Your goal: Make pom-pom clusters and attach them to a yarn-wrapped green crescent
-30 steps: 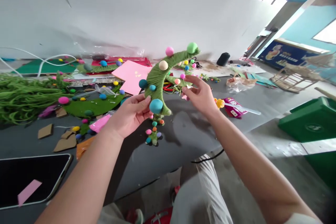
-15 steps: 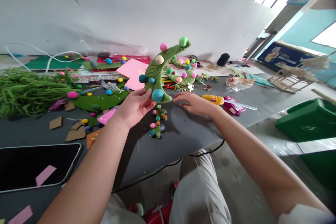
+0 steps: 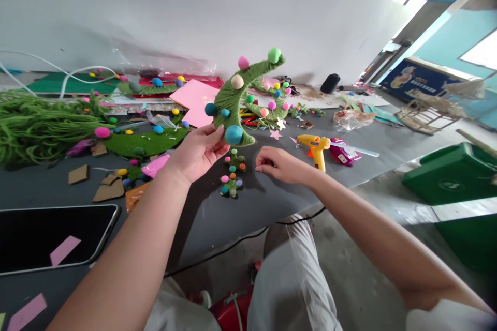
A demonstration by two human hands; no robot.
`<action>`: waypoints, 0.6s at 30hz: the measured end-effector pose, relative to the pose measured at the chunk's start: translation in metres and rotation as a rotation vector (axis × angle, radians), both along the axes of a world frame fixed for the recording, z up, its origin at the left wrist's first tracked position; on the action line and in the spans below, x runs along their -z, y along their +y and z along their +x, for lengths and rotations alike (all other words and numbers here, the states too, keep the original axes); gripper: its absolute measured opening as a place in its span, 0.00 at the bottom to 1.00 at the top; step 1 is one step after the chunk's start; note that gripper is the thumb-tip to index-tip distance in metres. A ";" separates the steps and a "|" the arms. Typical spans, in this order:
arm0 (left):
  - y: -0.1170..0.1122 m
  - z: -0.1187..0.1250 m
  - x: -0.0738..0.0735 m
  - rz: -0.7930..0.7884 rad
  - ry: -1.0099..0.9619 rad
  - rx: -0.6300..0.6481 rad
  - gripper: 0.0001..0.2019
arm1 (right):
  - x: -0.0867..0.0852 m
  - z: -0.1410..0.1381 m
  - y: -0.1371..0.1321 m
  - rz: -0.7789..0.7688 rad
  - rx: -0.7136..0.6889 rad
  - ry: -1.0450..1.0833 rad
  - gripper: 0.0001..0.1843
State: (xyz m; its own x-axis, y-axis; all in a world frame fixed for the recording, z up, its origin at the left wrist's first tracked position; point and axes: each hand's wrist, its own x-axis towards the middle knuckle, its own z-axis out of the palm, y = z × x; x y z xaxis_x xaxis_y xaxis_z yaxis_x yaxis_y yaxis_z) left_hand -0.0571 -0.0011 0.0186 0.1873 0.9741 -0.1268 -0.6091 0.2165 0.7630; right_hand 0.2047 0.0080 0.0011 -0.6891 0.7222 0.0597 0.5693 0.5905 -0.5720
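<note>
My left hand [image 3: 202, 152] pinches a crescent moon [image 3: 227, 98] wrapped in green yarn by its lower left side, holding it up above the table. Coloured balls dot the crescent, with a large blue one near the thumb. My right hand [image 3: 281, 165] is just right of the crescent, low over the tabletop, its fingers curled in; whatever may be inside them is hidden. Between the hands lies a small green piece with coloured balls [image 3: 232, 183]. To the right of my right hand stands a yellow glue gun [image 3: 317, 149] with a clear glue stick in its back.
Green yarn [image 3: 42, 126] heaps at the left, beside a green felt piece [image 3: 149, 140]. A phone [image 3: 50, 235] lies front left. Behind are pink card [image 3: 196, 101] and another yarn crescent [image 3: 267, 111]. A purple packet [image 3: 344, 152] sits right; a green bin [image 3: 446, 176] stands beyond the table edge.
My right hand has drawn back and down from the crescent's lower tip, and its fingers have curled in. The glue gun shows more fully. My left hand still holds the crescent.
</note>
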 end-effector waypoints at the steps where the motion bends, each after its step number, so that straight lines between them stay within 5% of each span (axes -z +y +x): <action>1: 0.000 0.000 0.000 -0.002 0.001 -0.004 0.09 | 0.001 0.000 -0.002 0.015 0.007 0.015 0.03; 13: 0.003 0.000 0.005 0.030 0.042 0.027 0.07 | 0.014 0.000 -0.012 0.082 -0.007 0.115 0.07; 18: 0.003 0.001 0.005 0.023 0.063 0.009 0.07 | 0.021 0.004 -0.010 -0.006 0.156 0.224 0.06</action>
